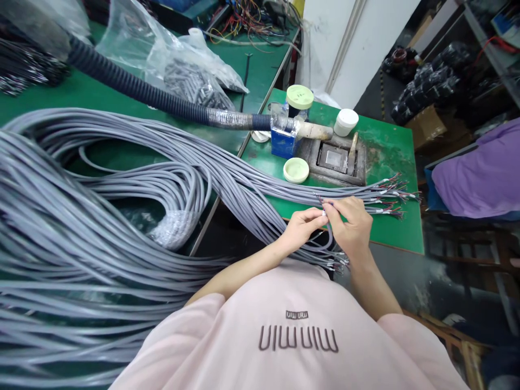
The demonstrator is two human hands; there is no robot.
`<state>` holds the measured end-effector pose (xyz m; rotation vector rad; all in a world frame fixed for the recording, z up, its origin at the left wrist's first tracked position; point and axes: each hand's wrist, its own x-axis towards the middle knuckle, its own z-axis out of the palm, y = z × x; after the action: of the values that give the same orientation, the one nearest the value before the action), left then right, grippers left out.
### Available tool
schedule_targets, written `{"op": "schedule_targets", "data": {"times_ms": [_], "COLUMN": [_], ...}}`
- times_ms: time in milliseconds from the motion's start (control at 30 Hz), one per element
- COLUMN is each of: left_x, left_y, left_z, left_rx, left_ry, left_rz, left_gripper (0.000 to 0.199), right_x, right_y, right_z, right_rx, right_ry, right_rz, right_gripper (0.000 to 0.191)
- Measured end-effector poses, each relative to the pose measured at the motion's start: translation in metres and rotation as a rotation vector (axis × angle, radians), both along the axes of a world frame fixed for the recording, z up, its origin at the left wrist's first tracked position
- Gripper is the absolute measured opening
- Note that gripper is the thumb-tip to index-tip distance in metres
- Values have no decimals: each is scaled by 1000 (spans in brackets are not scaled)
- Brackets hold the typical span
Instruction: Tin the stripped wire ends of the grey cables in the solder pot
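Note:
My left hand (305, 225) pinches the end of a grey cable (329, 237) near its white band, in front of my chest. Close against it, my right hand (349, 222) has its thumb and fingers closed on the thin dark wires (319, 199) that come out of that cable end. Behind my hands a bundle of grey cables (260, 181) runs across the green table, its stripped ends (392, 189) fanned out with red and dark wires. More stripped ends (335, 262) hang below my hands, beside my shirt.
A solder pot (336, 158) sits at the back of the green table (390, 146), with a ribbed hose (162, 100) over it. Around it are a pale lid (296, 170), a white tub (345, 122) and a blue box (283, 142). Coiled grey cables (60, 216) fill the left.

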<state>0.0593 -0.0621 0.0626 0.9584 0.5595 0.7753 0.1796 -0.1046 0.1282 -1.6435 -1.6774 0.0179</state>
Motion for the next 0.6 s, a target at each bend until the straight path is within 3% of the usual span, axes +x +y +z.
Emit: {"op": "schedule_targets", "data": {"times_ms": [167,300,500,600], "left_x": [-2,-7,-17,-18], "left_y": [0,4,14,16], "left_z": [-7,-6,3,8], "left_rx": [-157,-307,-431,-441], "left_ry": [-112,-183,-268,-304], "left_rz": [-37,-47,-69,-89], "left_gripper": [30,33,36,35], "right_x": [8,20,26,21], "right_y": [-8,-12,-15,-10], "right_z": [-5,-10,-19,-25], "right_rx": [14,116,127,91], "right_ry": [109,99,-83,-186], "right_rz": [34,81,313,411], "right_gripper": [18,20,46,48]}}
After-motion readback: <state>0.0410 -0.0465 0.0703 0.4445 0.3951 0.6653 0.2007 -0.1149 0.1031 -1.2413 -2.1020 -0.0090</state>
